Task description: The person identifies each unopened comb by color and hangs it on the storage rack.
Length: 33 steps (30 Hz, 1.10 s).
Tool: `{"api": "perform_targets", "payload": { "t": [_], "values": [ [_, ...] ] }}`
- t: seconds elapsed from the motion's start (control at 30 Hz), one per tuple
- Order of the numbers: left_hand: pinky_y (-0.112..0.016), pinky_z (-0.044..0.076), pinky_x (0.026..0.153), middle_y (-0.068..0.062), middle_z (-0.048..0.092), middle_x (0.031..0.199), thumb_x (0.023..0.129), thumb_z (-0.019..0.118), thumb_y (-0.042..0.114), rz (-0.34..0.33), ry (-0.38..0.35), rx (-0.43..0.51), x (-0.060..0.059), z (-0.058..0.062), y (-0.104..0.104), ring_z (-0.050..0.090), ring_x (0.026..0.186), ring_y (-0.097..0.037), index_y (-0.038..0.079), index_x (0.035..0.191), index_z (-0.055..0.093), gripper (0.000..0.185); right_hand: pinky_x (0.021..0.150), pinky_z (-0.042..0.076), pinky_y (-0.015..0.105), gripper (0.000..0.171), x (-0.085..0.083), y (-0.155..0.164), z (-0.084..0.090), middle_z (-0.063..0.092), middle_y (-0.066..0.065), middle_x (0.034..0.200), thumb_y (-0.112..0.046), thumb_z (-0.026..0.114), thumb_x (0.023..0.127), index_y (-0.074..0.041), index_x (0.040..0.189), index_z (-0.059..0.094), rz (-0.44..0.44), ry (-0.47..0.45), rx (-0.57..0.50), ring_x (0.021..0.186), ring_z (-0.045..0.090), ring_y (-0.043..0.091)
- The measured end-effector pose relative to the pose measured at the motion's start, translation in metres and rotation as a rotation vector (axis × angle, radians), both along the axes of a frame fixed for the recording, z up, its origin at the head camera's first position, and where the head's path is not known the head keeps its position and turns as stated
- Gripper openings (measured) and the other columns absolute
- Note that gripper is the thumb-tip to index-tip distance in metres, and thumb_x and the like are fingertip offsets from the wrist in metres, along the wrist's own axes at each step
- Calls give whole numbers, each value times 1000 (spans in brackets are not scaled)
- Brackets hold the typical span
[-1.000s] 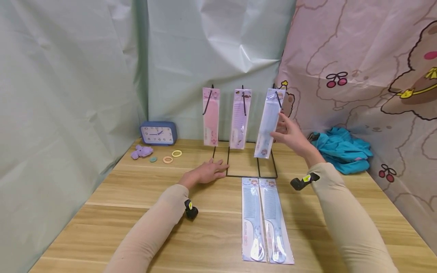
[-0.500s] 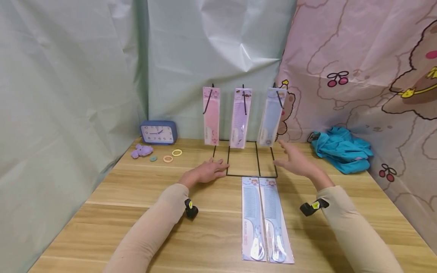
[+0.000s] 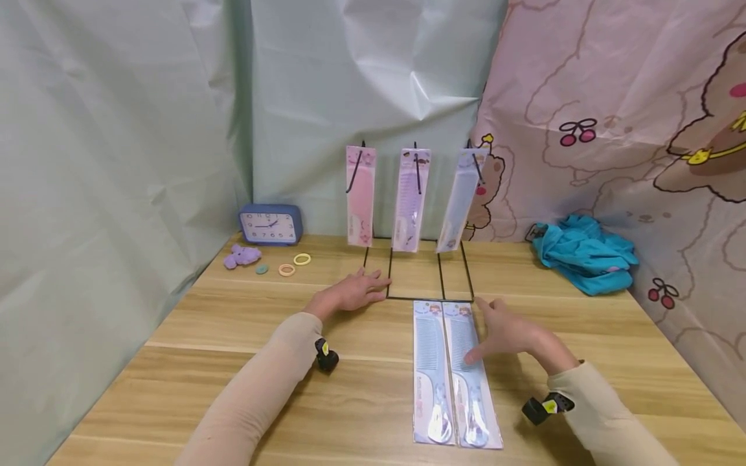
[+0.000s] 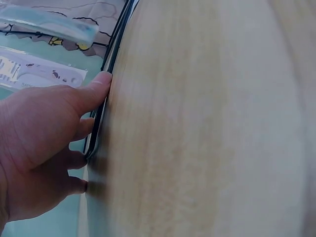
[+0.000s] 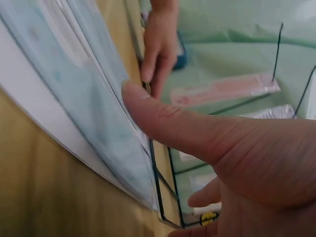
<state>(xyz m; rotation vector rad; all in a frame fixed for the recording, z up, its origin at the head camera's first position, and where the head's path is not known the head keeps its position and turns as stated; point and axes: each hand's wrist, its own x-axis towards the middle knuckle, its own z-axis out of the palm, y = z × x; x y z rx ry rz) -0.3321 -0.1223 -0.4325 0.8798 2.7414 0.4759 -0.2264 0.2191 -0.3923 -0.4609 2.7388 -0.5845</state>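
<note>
A black wire display rack stands on the table, with a pink packaged comb, a purple one and a blue packaged comb hanging from its hooks. My left hand touches the front left part of the rack's base, fingers extended; the left wrist view shows thumb and fingertips against the wire. Two more blue packaged combs lie side by side in front of the rack. Above the right-hand packaged comb hovers my right hand, thumb over the package and fingers spread at its right side, holding nothing.
At the back left stand a blue clock, a purple plush-like item and several small rings, among them a yellow ring. A crumpled teal cloth lies at the back right. Fabric hangs behind the table.
My right hand has let go of the blue packaged comb hanging on the right hook and come down towards the combs on the table. That hanging comb has swung. My left hand stays put.
</note>
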Motion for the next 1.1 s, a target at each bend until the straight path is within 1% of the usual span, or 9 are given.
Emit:
{"api": "perform_targets", "payload": {
  "t": [0.13, 0.23, 0.4, 0.53, 0.67, 0.77, 0.87, 1.0, 1.1],
  "values": [
    [-67, 10, 116, -18, 19, 162, 106, 46, 40, 0, -1, 9, 0, 1, -1, 8, 144, -55, 19, 156, 37, 54, 90, 50, 52, 141, 10, -9, -4, 42, 33, 129, -62, 90, 58, 9, 155, 17, -9, 41, 56, 105, 52, 35],
    [-67, 9, 116, -18, 19, 163, 106, 46, 41, 2, 1, 12, -1, 0, 0, 7, 145, -55, 19, 156, 37, 55, 92, 49, 52, 144, 13, -12, -6, 41, 35, 128, -62, 91, 56, 11, 155, 15, -19, 60, 75, 107, 50, 37],
    [-67, 8, 116, -17, 19, 163, 106, 46, 41, 4, 1, 28, -2, -2, 0, 6, 145, -54, 20, 155, 38, 54, 101, 44, 61, 136, 7, 0, -2, 43, 41, 132, -39, 98, 55, 16, 150, 19, -11, 53, 58, 118, 49, 49],
    [-67, 6, 116, -16, 19, 163, 106, 46, 41, 15, -5, 36, -3, -5, 0, 6, 145, -54, 22, 154, 40, 52, 84, 55, 51, 118, -6, 28, 4, 55, 33, 118, -14, 96, 57, 20, 143, 24, -46, -34, 30, 101, 59, 40],
    [-66, 5, 116, -17, 20, 163, 106, 48, 40, 23, -14, 65, -3, -8, -1, 6, 145, -54, 22, 152, 45, 50, 57, 57, 37, 90, -16, 60, 5, 55, 20, 99, -6, 91, 65, 14, 134, 36, -143, -194, 9, 73, 61, 26],
    [-66, 3, 116, -17, 19, 163, 106, 49, 39, 17, -28, 88, -1, -11, -1, 6, 145, -54, 22, 151, 47, 48, 56, 58, 37, 65, -20, 86, 8, 56, 15, 92, -6, 89, 70, 7, 120, 48, -165, -275, 3, 68, 61, 25],
    [-67, 5, 116, -19, 20, 162, 106, 49, 37, 8, -35, 94, 1, -13, -2, 6, 144, -55, 21, 150, 48, 47, 59, 60, 40, 47, -24, 111, 17, 57, 15, 94, -4, 84, 76, 4, 113, 55, -158, -300, -25, 74, 61, 25],
    [-69, 7, 115, -19, 21, 162, 106, 50, 35, 13, -24, 99, 0, -12, -5, 6, 145, -54, 21, 150, 49, 46, 62, 60, 42, 39, -24, 133, 39, 62, 17, 102, -2, 76, 85, 4, 119, 57, -108, -236, -119, 85, 62, 27],
    [-68, 6, 115, -18, 21, 162, 106, 49, 36, 12, -20, 105, -3, -10, -4, 6, 145, -53, 22, 150, 49, 46, 63, 60, 40, 44, -16, 136, 61, 66, 18, 106, -4, 72, 90, 6, 129, 52, -48, -104, -171, 90, 65, 26]
  ]
}}
